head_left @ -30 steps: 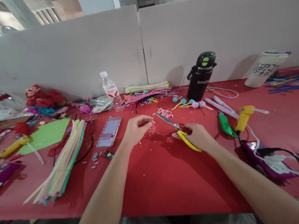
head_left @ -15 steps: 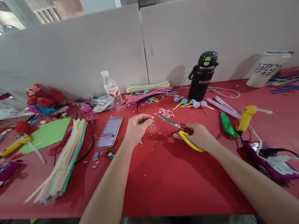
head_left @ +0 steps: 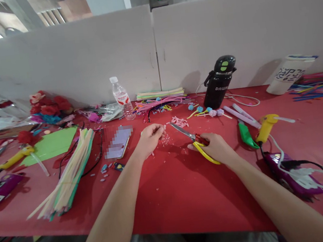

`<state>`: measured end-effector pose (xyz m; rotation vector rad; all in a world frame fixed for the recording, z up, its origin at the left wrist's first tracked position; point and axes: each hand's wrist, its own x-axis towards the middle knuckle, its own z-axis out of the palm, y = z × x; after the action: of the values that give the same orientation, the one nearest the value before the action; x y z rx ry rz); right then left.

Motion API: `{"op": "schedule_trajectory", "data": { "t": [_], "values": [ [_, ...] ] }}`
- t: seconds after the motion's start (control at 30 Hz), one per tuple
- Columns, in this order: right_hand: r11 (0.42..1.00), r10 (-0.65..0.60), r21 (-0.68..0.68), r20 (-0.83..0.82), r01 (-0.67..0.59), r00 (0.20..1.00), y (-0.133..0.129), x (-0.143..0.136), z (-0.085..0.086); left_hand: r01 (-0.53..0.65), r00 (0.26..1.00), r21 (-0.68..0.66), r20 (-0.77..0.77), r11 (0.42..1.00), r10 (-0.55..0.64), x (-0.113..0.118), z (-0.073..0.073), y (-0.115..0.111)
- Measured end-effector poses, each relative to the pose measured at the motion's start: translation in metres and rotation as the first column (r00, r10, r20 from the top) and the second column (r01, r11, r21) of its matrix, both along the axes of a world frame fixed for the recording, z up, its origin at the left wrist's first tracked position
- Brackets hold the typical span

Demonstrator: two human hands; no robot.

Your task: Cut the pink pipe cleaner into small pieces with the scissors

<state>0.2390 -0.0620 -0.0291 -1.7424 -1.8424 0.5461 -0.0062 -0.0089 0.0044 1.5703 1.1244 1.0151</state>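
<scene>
My left hand point(head_left: 151, 139) is closed in a pinch over the middle of the table. A tiny pale pink piece point(head_left: 164, 127) shows at its fingertips, too small to make out well. In my right hand point(head_left: 219, 147) is a pair of scissors point(head_left: 204, 154) with yellow and red handles, fingers wrapped round them. The scissors' blades point up and left toward my left hand, without touching it. Just beyond the blade tips lies a small heap of short pink pieces point(head_left: 180, 121). Fine pink scraps point(head_left: 165, 139) are scattered beneath my left hand.
A phone point(head_left: 118, 142) and a bundle of pale fuzzy stems point(head_left: 67, 177) lie to the left. Behind stand a water bottle point(head_left: 122, 98) and a black flask point(head_left: 219, 83). At right are a yellow glue gun point(head_left: 266, 127) and a purple power strip point(head_left: 293, 175) with cables.
My left hand's fingers have curled slightly and shifted a little at the tips. My right hand and the scissors look the same.
</scene>
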Motion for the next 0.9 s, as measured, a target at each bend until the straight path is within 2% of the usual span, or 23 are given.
{"op": "schedule_trajectory", "data": {
  "t": [0.3,0.5,0.9],
  "values": [
    [1.000,0.008,0.017,-0.004,-0.008,1.000,0.0013,0.0000,-0.0029,-0.011,0.984,-0.097,0.177,0.995,0.028,0.0035,0.0010,-0.0009],
    [1.000,0.008,0.021,-0.011,-0.008,1.000,0.0003,-0.0001,-0.0023,-0.017,0.923,-0.189,0.374,0.982,0.088,0.0032,0.0071,-0.0025],
    [1.000,-0.001,-0.001,0.004,0.001,1.000,0.0002,-0.0007,-0.0016,0.017,0.846,-0.264,0.517,0.964,0.127,-0.0011,0.0066,0.0004]
  ]
}}
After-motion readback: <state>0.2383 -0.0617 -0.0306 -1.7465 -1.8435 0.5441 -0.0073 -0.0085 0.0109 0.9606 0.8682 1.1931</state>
